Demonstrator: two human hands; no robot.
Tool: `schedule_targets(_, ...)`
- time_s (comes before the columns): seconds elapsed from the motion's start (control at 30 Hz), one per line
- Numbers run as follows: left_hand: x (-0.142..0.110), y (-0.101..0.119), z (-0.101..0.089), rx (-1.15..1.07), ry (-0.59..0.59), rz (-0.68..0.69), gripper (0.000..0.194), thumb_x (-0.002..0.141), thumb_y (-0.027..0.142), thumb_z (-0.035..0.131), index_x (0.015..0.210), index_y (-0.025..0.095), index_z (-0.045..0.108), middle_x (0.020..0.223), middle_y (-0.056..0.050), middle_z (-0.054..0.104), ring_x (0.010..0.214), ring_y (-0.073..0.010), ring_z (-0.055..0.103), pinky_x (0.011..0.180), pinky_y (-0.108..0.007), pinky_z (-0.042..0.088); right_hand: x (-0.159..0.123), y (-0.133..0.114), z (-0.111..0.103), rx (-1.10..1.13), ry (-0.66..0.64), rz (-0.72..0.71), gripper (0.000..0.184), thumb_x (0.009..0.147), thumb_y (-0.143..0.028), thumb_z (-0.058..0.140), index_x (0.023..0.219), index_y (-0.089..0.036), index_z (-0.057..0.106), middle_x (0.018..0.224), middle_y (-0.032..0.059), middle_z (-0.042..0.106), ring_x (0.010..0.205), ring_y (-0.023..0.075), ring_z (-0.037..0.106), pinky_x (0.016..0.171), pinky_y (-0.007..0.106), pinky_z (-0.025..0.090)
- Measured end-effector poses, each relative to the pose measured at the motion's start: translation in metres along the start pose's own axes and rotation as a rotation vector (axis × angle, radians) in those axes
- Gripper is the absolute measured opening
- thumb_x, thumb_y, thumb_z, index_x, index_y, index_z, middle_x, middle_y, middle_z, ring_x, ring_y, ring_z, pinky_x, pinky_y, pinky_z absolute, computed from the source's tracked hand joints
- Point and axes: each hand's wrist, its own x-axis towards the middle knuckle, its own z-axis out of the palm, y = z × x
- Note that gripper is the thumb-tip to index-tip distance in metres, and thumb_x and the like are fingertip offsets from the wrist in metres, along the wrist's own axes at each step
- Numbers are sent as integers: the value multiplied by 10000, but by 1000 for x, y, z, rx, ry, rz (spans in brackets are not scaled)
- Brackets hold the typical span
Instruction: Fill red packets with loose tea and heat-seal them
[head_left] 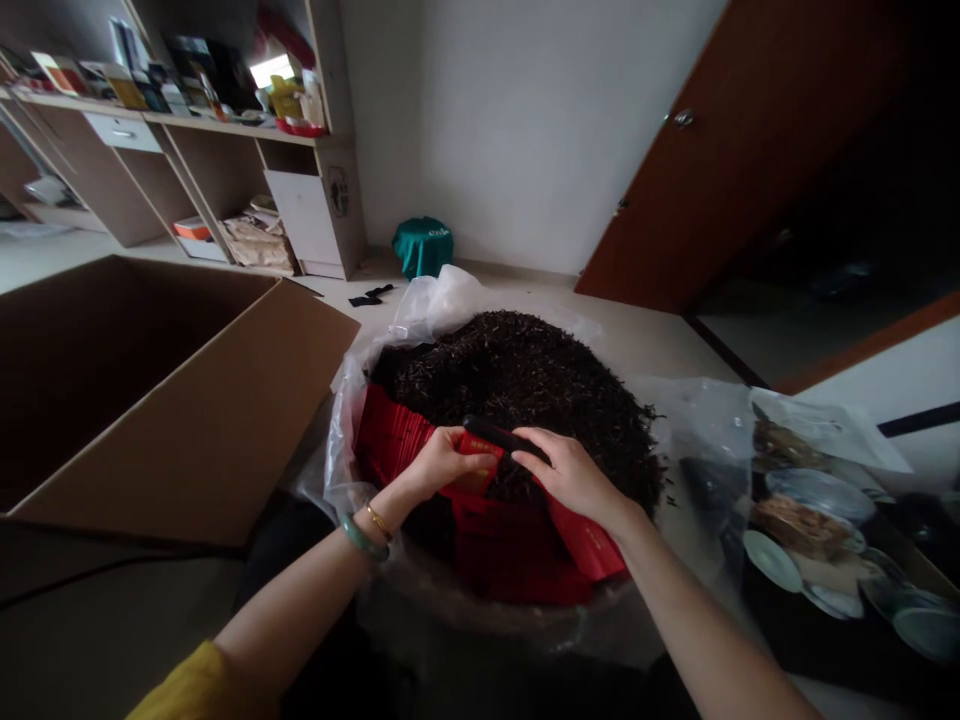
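A large clear plastic bag (435,310) holds a heap of dark loose tea leaves (517,385). Along its near side lie several red packets (510,545). My left hand (442,462), with a green bangle on the wrist, pinches one small red pouch (474,470) at its mouth. My right hand (574,475) grips a dark scoop (499,437) held over the pouch, right at the edge of the tea heap. Both hands are closed and nearly touch each other.
A big open cardboard box (187,400) stands at the left. At the right, a table under plastic sheeting carries plates and bowls (810,520). Shelves (225,130) line the far wall, a green stool (424,245) stands by it, and a brown door (735,150) is open.
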Motion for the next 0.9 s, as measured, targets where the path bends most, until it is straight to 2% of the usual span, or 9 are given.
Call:
schedule_targets(0.1,-6,1,-2,98,12,28,252,529,258,803,708,107,709,616,2,673,553,-113,581,556,-215,446,-2,-2,-1,21,-29,3,312,829,-318,591,1114,-199,637,1111,86,692,1015,242,654,888,368,519)
schedule_targets(0.2,-5,-4,-2,155,10,-19,222,517,224,793,680,105,701,593,7,663,520,-100,562,523,-203,425,-4,-2,-4,20,-31,20,301,832,-320,589,1100,-194,646,1095,84,700,1004,240,660,878,360,525)
schedule_targets(0.3,0,-11,1,89,22,-72,254,500,236,802,690,106,694,613,-1,673,515,-97,566,527,-207,438,-5,-1,-4,1,-2,31,264,846,-295,568,1072,-190,656,1070,85,709,983,236,668,874,357,525)
schedule_targets(0.4,4,-15,4,10,57,-83,310,475,276,824,700,109,691,624,-7,678,519,-103,576,532,-216,450,-6,2,-1,-10,18,47,267,852,-285,557,1086,-190,643,1076,85,706,985,233,668,877,361,524)
schedule_targets(0.5,5,-14,6,-29,38,-73,363,460,305,839,731,108,701,660,-20,693,549,-115,597,558,-230,468,-5,5,1,-7,0,56,311,836,-296,579,1120,-177,622,1106,95,694,1013,240,658,876,363,526)
schedule_targets(0.9,6,-14,5,-5,27,-88,425,429,366,859,719,106,689,659,-25,683,552,-114,588,562,-233,455,-5,-1,1,42,20,74,256,850,-299,547,1057,-187,649,1059,80,710,967,218,670,882,334,514)
